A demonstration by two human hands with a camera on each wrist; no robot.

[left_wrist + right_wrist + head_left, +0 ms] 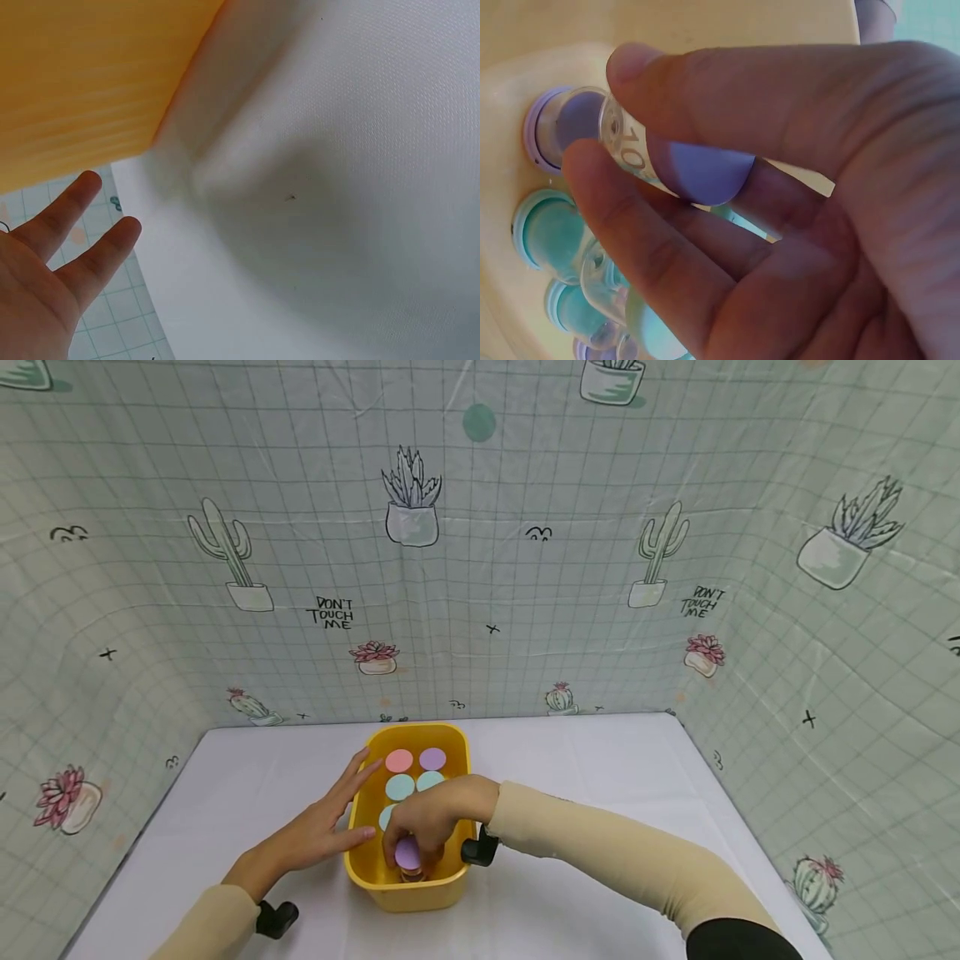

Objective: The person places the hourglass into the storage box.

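A yellow plastic bin (417,898) holds several small clear jars with colored lids. My right hand (435,814) reaches into its near end and pinches a purple-lidded jar (408,852) between thumb and fingers. Seen from the right wrist, this clear jar (630,147) carries a printed 10, and its base meets another purple-lidded jar (547,131). My left hand (318,831), fingers spread and fairly straight, is at the bin's left rim. In the left wrist view, two fingers of that hand (45,281) show near the bin's yellow outer wall (90,82).
Farther back in the bin are a pink lid (399,761), a purple lid (432,759) and mint lids (400,787). The bin stands on a white table (585,860). A cactus-print cloth (495,568) hangs behind and along both sides.
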